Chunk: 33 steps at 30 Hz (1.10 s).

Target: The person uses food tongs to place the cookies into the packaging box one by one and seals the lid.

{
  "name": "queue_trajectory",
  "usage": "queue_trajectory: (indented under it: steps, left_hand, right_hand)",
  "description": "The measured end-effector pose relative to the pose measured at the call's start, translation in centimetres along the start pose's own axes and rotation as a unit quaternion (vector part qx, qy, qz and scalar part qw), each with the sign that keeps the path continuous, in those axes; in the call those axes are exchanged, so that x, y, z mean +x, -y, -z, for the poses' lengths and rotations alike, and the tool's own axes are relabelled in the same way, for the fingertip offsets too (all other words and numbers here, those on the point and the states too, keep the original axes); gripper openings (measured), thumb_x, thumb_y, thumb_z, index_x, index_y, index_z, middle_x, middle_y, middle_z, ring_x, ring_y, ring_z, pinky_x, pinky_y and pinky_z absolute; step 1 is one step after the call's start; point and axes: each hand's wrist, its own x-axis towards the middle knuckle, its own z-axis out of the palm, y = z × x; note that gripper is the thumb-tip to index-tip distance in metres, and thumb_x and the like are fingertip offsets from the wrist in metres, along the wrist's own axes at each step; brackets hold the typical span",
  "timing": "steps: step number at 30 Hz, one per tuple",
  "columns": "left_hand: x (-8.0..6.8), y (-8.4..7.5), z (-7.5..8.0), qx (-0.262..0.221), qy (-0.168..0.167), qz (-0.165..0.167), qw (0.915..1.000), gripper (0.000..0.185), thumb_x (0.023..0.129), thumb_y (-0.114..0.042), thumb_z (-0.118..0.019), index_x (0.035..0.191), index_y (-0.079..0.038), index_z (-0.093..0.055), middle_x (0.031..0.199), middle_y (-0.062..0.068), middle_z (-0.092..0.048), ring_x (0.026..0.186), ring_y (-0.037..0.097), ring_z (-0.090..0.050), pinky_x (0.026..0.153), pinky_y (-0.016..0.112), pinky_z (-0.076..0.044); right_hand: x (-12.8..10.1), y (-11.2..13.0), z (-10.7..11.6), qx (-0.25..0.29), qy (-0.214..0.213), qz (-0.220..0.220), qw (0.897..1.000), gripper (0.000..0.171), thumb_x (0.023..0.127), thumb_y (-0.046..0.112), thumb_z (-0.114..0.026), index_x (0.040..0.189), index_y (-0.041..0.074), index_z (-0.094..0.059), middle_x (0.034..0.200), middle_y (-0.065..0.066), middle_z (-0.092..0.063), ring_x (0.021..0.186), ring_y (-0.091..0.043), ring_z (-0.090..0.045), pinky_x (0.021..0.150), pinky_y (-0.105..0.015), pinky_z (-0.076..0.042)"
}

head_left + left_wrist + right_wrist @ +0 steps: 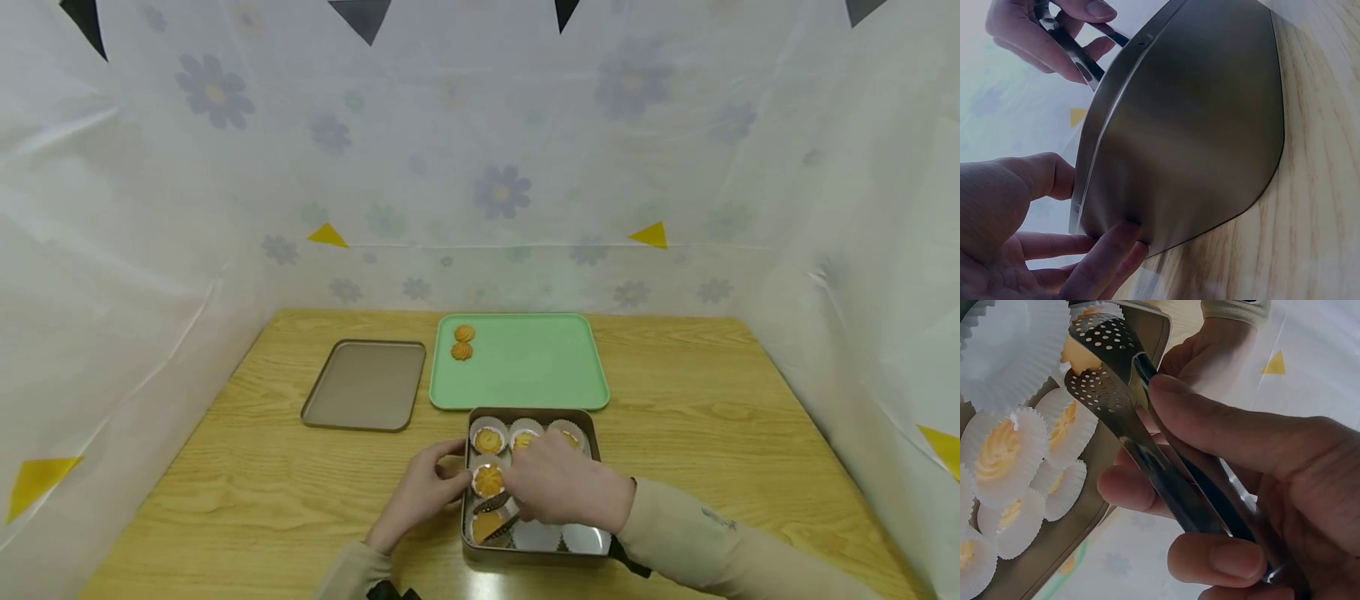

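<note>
A deep brown metal baking tin [528,562] holds several white paper cups with piped golden cookies in them. My left hand [426,492] touches the tin's left side, thumb and fingers spread on its outer wall and rim with the fingers nearly straight. Over the tin, my right hand [558,479] grips metal tongs [1166,465] with perforated ends. Between those ends sits a cookie [1080,355] at the near left cup. Another cookie [488,480] lies in the middle left cup. My right hand hides part of the middle row.
Behind the tin lies a green tray [532,367] with two cookies [462,342] at its left side. A flat brown square tray [367,387] lies to the left on the wooden table [712,417]. White flower-patterned sheets [420,167] stand around the table.
</note>
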Motion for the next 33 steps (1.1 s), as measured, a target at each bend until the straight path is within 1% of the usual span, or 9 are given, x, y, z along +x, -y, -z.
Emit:
queue_trajectory:
  steps: [4, 7, 10, 16, 18, 22, 25, 29, 33]
  left_hand:
    - [0.0, 0.0, 0.0, 0.002, -0.001, -0.004, 1.0, 0.056, 0.09, -0.008, -0.066, 0.139, 0.013, -0.049, 0.136, 0.035, -0.055, 0.098, 0.038, -0.074, 0.069, 0.021, -0.062]
    - [0.0, -0.1, 0.1, -0.001, -0.003, -0.005, 1.0, 0.056, 0.09, -0.007, -0.066, 0.139, 0.014, -0.049, 0.136, 0.035, -0.055, 0.097, 0.038, -0.074, 0.068, 0.021, -0.061]
    - [0.1, -0.1, 0.1, 0.001, -0.004, -0.006, 1.0, 0.056, 0.089, -0.007, -0.066, 0.139, 0.014, -0.049, 0.136, 0.036, -0.055, 0.096, 0.038, -0.074, 0.068, 0.021, -0.061]
    - [0.2, -0.1, 0.0, 0.004, -0.004, -0.005, 1.0, 0.056, 0.089, -0.007, -0.066, 0.139, 0.013, -0.049, 0.136, 0.035, -0.055, 0.096, 0.037, -0.074, 0.068, 0.021, -0.061]
    - [0.1, -0.1, 0.0, 0.002, -0.004, -0.004, 1.0, 0.056, 0.089, -0.007, -0.066, 0.139, 0.012, -0.049, 0.136, 0.035, -0.055, 0.096, 0.037, -0.074, 0.068, 0.02, -0.061]
    - [0.1, -0.1, 0.0, 0.0, -0.003, -0.005, 1.0, 0.057, 0.089, -0.007, -0.066, 0.14, 0.012, -0.049, 0.136, 0.035, -0.055, 0.097, 0.037, -0.074, 0.069, 0.021, -0.061]
    - [0.0, -0.1, 0.0, 0.001, -0.002, -0.005, 1.0, 0.057, 0.089, -0.007, -0.066, 0.14, 0.012, -0.049, 0.137, 0.035, -0.055, 0.098, 0.037, -0.074, 0.069, 0.021, -0.061]
    - [-0.1, 0.0, 0.0, 0.0, -0.002, -0.001, 1.0, 0.057, 0.089, -0.008, -0.066, 0.14, 0.011, -0.049, 0.137, 0.034, -0.055, 0.098, 0.036, -0.074, 0.068, 0.021, -0.061]
    - [-0.1, 0.0, 0.0, 0.0, -0.002, 0.001, 1.0, 0.057, 0.089, -0.008, -0.066, 0.14, 0.011, -0.049, 0.137, 0.033, -0.055, 0.098, 0.036, -0.074, 0.068, 0.021, -0.061]
  right_hand:
    - [0.0, -0.2, 0.3, 0.017, 0.018, -0.019, 1.0, 0.03, 0.072, 0.039, -0.085, 0.071, 0.021, -0.061, 0.055, 0.009, -0.041, 0.049, -0.007, -0.028, 0.036, -0.024, -0.021]
    - [0.0, -0.4, 0.5, 0.014, 0.027, -0.028, 0.999, 0.032, 0.072, 0.046, -0.085, 0.077, 0.022, -0.065, 0.058, 0.009, -0.045, 0.05, -0.007, -0.031, 0.036, -0.025, -0.023]
    - [0.0, -0.7, 0.7, 0.008, 0.024, -0.023, 0.999, 0.034, 0.072, 0.05, -0.085, 0.077, 0.022, -0.065, 0.058, 0.009, -0.046, 0.05, -0.007, -0.032, 0.037, -0.024, -0.024]
    - [-0.5, -1.2, 1.0, 0.015, -0.014, -0.006, 1.0, 0.03, 0.069, 0.048, -0.087, 0.072, 0.024, -0.068, 0.057, 0.011, -0.051, 0.049, -0.006, -0.034, 0.04, -0.022, -0.027]
    - [-0.7, -1.4, 0.9, 0.017, -0.034, -0.003, 0.999, 0.031, 0.07, 0.047, -0.087, 0.064, 0.024, -0.066, 0.056, 0.011, -0.049, 0.048, -0.005, -0.031, 0.04, -0.021, -0.024]
    - [-1.3, -1.6, 0.5, 0.012, -0.061, -0.003, 0.998, 0.027, 0.072, 0.046, -0.086, 0.066, 0.026, -0.069, 0.054, 0.012, -0.046, 0.048, -0.006, -0.025, 0.042, -0.02, -0.018]
    - [-1.8, -1.5, -0.1, -0.011, -0.074, 0.005, 0.997, 0.028, 0.073, 0.049, -0.084, 0.067, 0.027, -0.068, 0.052, 0.012, -0.047, 0.047, -0.007, -0.025, 0.045, -0.022, -0.019]
    - [-2.3, -1.4, -1.1, -0.051, -0.115, 0.025, 0.992, 0.031, 0.078, 0.047, -0.08, 0.064, 0.027, -0.061, 0.051, 0.014, -0.048, 0.045, -0.009, -0.024, 0.049, -0.024, -0.024]
    - [-3.0, -1.4, -2.0, -0.069, -0.142, 0.04, 0.987, 0.029, 0.084, 0.042, -0.075, 0.064, 0.026, -0.061, 0.056, 0.015, -0.052, 0.045, -0.008, -0.021, 0.047, -0.025, -0.025]
